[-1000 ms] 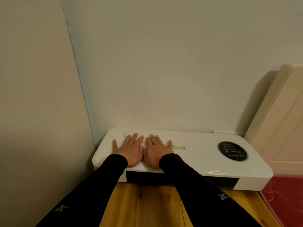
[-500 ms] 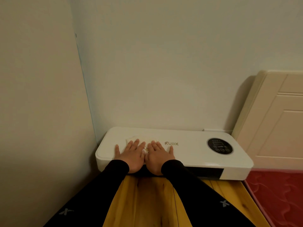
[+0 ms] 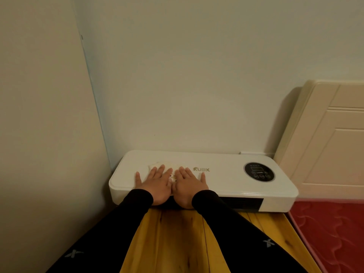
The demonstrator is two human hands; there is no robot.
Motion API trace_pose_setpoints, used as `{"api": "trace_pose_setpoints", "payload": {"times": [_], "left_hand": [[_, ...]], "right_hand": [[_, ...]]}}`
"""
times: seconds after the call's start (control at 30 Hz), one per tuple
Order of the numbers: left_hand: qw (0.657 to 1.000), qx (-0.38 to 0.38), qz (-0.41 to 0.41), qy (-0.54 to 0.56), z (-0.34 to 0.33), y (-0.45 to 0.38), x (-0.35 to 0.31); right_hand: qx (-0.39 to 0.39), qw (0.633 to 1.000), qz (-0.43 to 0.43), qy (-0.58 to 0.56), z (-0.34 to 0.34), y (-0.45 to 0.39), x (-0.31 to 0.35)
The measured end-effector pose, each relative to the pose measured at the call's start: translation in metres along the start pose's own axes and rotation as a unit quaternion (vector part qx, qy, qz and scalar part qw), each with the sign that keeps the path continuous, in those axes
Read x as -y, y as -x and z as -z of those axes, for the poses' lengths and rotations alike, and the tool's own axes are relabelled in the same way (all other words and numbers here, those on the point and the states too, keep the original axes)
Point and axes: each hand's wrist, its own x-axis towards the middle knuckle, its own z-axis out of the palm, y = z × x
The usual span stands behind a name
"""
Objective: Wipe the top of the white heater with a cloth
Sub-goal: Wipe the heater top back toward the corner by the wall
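Note:
The white heater lies flat against the wall in the corner, with a round black control panel at its right end. A pale cloth is spread on its left part. My left hand and my right hand lie side by side, palms down and fingers spread, pressing on the cloth. Most of the cloth is hidden under them; only its far edge and a strip between the hands show.
The heater rests on yellow wooden planks. A wall stands close on the left. A cream headboard leans at the right, above a red mattress.
The heater now sits lower and farther right in the view as my head turned. Both hands stay flat on the cloth at nearly the same spot on the heater.

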Motion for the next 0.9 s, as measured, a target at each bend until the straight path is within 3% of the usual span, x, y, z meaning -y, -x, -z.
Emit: {"api": "trace_pose_setpoints", "payload": {"times": [0.9], "left_hand": [[1.0, -0.007, 0.001, 0.016, 0.009, -0.084, -0.011]], "right_hand": [[-0.023, 1.0, -0.014, -0.001, 0.017, -0.077, -0.036]]}}
